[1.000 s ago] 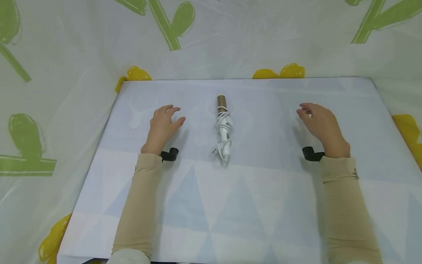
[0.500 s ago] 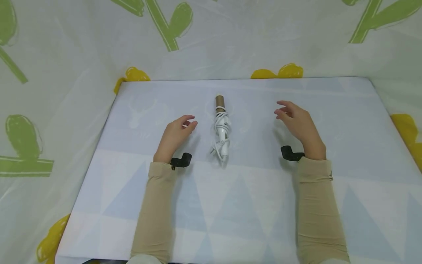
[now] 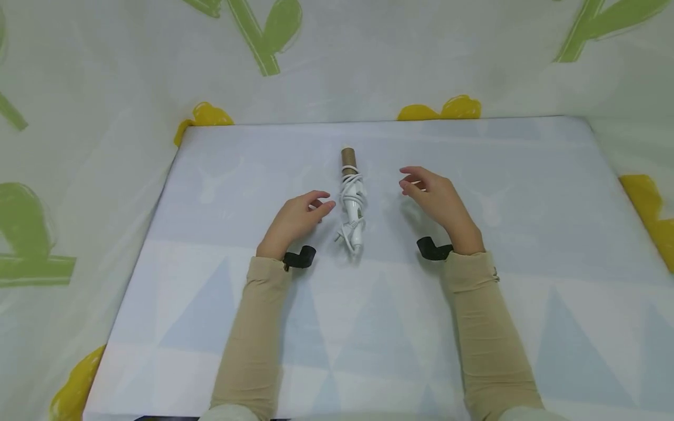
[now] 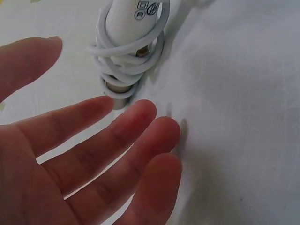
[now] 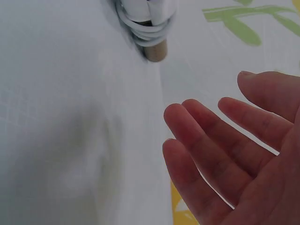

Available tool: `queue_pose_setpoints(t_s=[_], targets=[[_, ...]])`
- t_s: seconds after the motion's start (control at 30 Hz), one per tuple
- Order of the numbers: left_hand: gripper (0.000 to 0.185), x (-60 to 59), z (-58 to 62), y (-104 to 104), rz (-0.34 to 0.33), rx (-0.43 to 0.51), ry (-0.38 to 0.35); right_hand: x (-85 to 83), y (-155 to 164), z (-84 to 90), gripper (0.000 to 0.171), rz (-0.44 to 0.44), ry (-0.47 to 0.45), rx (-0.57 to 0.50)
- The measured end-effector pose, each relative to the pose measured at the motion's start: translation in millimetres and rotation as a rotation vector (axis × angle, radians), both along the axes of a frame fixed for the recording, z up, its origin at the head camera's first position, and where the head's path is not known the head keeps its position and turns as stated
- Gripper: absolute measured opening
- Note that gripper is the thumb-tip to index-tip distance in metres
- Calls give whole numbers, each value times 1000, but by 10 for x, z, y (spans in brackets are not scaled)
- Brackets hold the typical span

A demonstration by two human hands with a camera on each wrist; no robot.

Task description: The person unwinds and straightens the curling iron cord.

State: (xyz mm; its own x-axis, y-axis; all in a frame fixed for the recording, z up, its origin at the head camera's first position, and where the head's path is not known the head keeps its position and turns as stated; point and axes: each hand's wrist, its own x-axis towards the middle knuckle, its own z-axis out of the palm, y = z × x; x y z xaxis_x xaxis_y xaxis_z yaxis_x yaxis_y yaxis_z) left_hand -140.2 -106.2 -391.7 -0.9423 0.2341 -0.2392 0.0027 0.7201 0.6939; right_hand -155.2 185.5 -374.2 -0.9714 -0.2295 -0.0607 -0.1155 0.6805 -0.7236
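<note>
A white curling iron (image 3: 352,206) with a brown barrel (image 3: 348,159) lies lengthwise on the patterned cloth, its barrel pointing to the far side. White cord (image 4: 129,48) is wound round the handle and part of the barrel, and the plug (image 3: 344,234) sits by the near end. My left hand (image 3: 296,219) is close to the left of the iron, palm toward it, fingers relaxed and holding nothing. Farther off on the other side, my right hand (image 3: 438,199) hovers with loosely bent fingers, also holding nothing. The right wrist view catches the barrel tip (image 5: 157,50) beyond those fingers.
A pale cloth (image 3: 384,327) with blue triangles covers the table. Behind and at the sides hangs a light sheet (image 3: 358,64) with green and yellow plant prints. Black wrist cameras sit at the left wrist (image 3: 300,257) and right wrist (image 3: 433,249).
Both hands have moved inward toward the curling iron, the left rightward and slightly nearer me, the right leftward over a longer way. The iron stays in place on the cloth.
</note>
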Motion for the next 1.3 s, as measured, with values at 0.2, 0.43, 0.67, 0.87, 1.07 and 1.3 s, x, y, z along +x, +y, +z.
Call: queue_pose_setpoints(t_s=[0.2,0.43,0.67,0.87,1.07,1.3], targets=[[65,29,21,131,-48,-11,-31,33,-12,-17,44,11,-12,24],[70,119,80,154,-161,-57,-139,95,-180,-42,39,84,-12,-4],[77,189,125,207,-258,-50,-202,161,-342,-44,35,165,9,-23],[89,195,97,229,-316,-66,-216,207,-475,-84,31,264,21,-35],[87,188,74,244,-355,-53,-215,238,-562,-111,31,404,41,-50],[70,164,46,197,-384,30,-161,256,-714,-165,22,490,97,6]])
